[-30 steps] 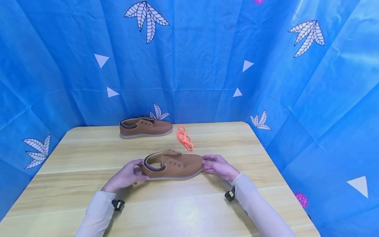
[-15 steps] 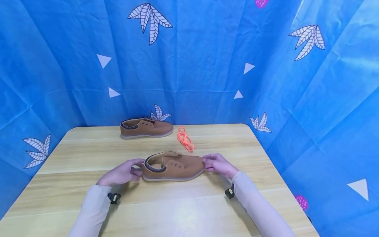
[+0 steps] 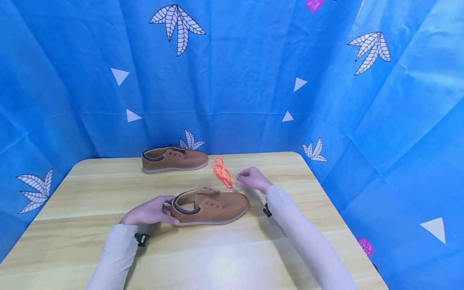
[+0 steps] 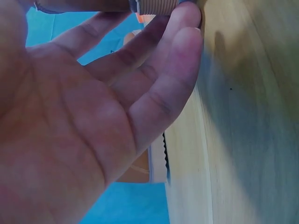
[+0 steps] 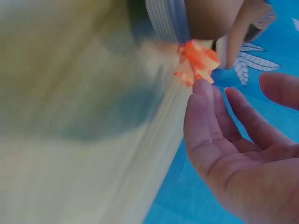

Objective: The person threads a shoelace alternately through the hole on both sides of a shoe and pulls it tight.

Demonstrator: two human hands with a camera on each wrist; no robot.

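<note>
A brown lace-up shoe (image 3: 228, 205) without laces lies in the middle of the table, toe to the right. My left hand (image 3: 154, 210) holds it at the heel, thumb on the near side and fingers behind. In the left wrist view those fingers (image 4: 159, 100) reach the edge of the ribbed sole. My right hand (image 3: 253, 179) hovers beyond the toe, just right of a bundled orange shoelace (image 3: 223, 172). Loosely bent fingers (image 5: 198, 126) point at the shoelace (image 5: 198, 63) in the right wrist view, with nothing held in them.
A matching brown shoe (image 3: 181, 160) stands at the back left, near the table's far edge. Blue patterned curtain (image 3: 246, 80) hangs behind and along both sides of the wooden table (image 3: 203, 257).
My right hand has left the shoe's toe and moved up and left toward the shoelace. My left thumb came off the heel side, then returned to it. The shoe has hardly moved.
</note>
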